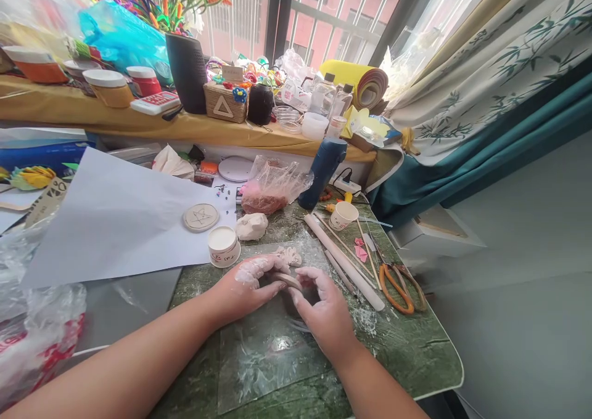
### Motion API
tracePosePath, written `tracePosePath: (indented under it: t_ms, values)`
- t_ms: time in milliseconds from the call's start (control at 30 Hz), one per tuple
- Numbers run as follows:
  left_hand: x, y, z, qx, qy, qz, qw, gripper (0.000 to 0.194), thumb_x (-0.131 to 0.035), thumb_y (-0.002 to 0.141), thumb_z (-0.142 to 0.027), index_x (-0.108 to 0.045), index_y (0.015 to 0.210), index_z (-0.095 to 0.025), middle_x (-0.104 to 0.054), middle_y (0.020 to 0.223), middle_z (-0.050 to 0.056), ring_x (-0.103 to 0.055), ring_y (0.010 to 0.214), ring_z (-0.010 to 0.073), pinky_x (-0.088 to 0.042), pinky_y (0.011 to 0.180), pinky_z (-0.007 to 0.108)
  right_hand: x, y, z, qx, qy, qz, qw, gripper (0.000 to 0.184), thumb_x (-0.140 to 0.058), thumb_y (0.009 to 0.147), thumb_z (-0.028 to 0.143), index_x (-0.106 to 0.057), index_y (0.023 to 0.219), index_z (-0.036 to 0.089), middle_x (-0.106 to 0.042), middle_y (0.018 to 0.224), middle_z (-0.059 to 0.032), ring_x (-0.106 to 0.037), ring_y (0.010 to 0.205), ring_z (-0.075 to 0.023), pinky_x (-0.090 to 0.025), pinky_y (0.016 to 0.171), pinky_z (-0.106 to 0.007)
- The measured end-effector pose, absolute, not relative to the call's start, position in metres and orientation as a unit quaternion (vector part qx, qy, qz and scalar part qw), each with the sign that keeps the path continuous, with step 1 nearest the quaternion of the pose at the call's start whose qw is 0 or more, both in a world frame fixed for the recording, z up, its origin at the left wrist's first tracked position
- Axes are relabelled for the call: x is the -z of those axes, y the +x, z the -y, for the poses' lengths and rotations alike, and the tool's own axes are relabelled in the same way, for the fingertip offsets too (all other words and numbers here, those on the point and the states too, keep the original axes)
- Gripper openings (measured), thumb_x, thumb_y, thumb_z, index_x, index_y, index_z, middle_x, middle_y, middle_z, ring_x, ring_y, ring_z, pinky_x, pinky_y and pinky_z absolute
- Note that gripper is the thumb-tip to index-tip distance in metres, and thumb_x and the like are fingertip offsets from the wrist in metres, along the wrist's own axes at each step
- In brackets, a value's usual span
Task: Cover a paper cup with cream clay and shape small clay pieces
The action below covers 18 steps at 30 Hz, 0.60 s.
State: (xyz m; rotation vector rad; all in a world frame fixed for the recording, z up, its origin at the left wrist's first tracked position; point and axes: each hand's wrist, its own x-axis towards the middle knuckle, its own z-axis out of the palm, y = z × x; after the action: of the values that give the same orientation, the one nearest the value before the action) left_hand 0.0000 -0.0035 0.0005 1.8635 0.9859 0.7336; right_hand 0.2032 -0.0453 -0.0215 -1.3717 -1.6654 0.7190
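Both thumbs and fingertips close on a thin, beige clay slab [287, 280], the left hand [254, 286] gripping its left side and the right hand [329, 314] its right, so that it stands nearly edge-on to me. White powder or clay coats the fingers of both, thickest over the left knuckles. They work above a clear plastic sheet [247, 376], smeared white, lying toward the near edge of the green desk [416, 363]. Just beyond the fingertips, on the sheet's far part, sits a crumpled scrap of clay [290, 256].

To the left of that stands a paper cup [224, 248] with something white in it, and behind the cup lies a pale clay lump [252, 227]. A clay disc [200, 217] scored with a star rests on the right side of a white paper [124, 222].

On the other side, a pale rolling pin [345, 263] slants toward the desk's right edge, where orange-handled scissors [396, 289] lie close to the rim. Another paper cup [344, 214] stands farther back by that edge. Toward the far edge I see a blue bottle [321, 174], upright, just beside a plastic bag [282, 182] with reddish-brown clay [263, 204].
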Motion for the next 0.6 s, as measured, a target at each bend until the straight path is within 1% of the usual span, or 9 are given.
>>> tracePosePath:
  t_ms: [67,167,233,300,400,467,533,600]
  values:
    - [-0.0009,-0.0001,0.0033,-0.295,0.752,-0.398,0.435,0.013,-0.063,0.091,-0.025,-0.069,0.102,-0.023,-0.073,0.099,0.001,-0.067,0.093,0.0180,-0.052,0.086,0.030,0.0217,0.2022,0.0450,-0.293,-0.551,0.661,0.416,0.026,-0.068,0.085,0.027,-0.066,0.110,0.023,-0.073,0.095,-0.0035,-0.069,0.087,-0.0207,-0.056,0.084,-0.035]
    - [-0.0019,-0.0005,0.0033,-0.299,0.753,-0.391,0.436,0.013,-0.064,0.091,-0.025,-0.069,0.102,-0.023,-0.073,0.100,0.001,-0.067,0.095,0.0183,-0.052,0.088,0.031,0.0225,0.2003,0.0448,-0.298,-0.559,0.668,0.391,0.030,-0.070,0.083,0.028,-0.066,0.113,0.024,-0.073,0.101,-0.0045,-0.069,0.093,-0.0226,-0.056,0.087,-0.036]
    - [-0.0023,-0.0006,0.0035,-0.306,0.748,-0.398,0.434,0.012,-0.062,0.091,-0.025,-0.069,0.101,-0.022,-0.073,0.100,0.002,-0.067,0.096,0.0186,-0.053,0.089,0.031,0.0228,0.1999,0.0451,-0.288,-0.567,0.669,0.385,0.028,-0.069,0.084,0.028,-0.067,0.112,0.024,-0.073,0.104,-0.0053,-0.069,0.096,-0.0235,-0.055,0.088,-0.038]
    - [-0.0024,-0.0005,0.0035,-0.318,0.739,-0.409,0.431,0.013,-0.063,0.090,-0.025,-0.068,0.102,-0.021,-0.073,0.101,0.003,-0.067,0.095,0.0193,-0.053,0.089,0.032,0.0229,0.2005,0.0456,-0.275,-0.570,0.668,0.392,0.027,-0.067,0.085,0.027,-0.067,0.112,0.024,-0.073,0.101,-0.0053,-0.069,0.095,-0.0233,-0.055,0.088,-0.038]
    - [-0.0021,-0.0001,0.0031,-0.324,0.735,-0.401,0.440,0.015,-0.065,0.090,-0.028,-0.067,0.103,-0.021,-0.073,0.100,0.004,-0.068,0.094,0.0193,-0.054,0.088,0.032,0.0235,0.2019,0.0459,-0.279,-0.567,0.671,0.389,0.030,-0.068,0.085,0.027,-0.066,0.114,0.024,-0.072,0.096,-0.0042,-0.069,0.090,-0.0225,-0.055,0.085,-0.037]
    - [-0.0018,-0.0001,0.0027,-0.322,0.743,-0.392,0.438,0.014,-0.064,0.091,-0.027,-0.068,0.103,-0.021,-0.073,0.099,0.003,-0.068,0.093,0.0187,-0.054,0.088,0.032,0.0245,0.2025,0.0462,-0.274,-0.562,0.673,0.396,0.028,-0.069,0.085,0.028,-0.066,0.112,0.023,-0.072,0.096,-0.0042,-0.069,0.089,-0.0219,-0.055,0.084,-0.036]
    - [-0.0018,-0.0003,0.0026,-0.322,0.749,-0.392,0.426,0.016,-0.065,0.091,-0.027,-0.068,0.105,-0.022,-0.072,0.103,0.003,-0.067,0.096,0.0189,-0.053,0.090,0.032,0.0254,0.2026,0.0467,-0.262,-0.549,0.680,0.410,0.024,-0.067,0.087,0.027,-0.066,0.111,0.024,-0.071,0.097,-0.0045,-0.068,0.089,-0.0213,-0.054,0.085,-0.036]
    - [-0.0020,-0.0005,0.0028,-0.316,0.754,-0.394,0.421,0.018,-0.066,0.091,-0.027,-0.068,0.107,-0.023,-0.072,0.105,0.003,-0.066,0.098,0.0194,-0.052,0.091,0.032,0.0253,0.2021,0.0468,-0.260,-0.542,0.689,0.405,0.026,-0.067,0.087,0.027,-0.064,0.113,0.024,-0.071,0.100,-0.0047,-0.067,0.091,-0.0214,-0.054,0.085,-0.035]
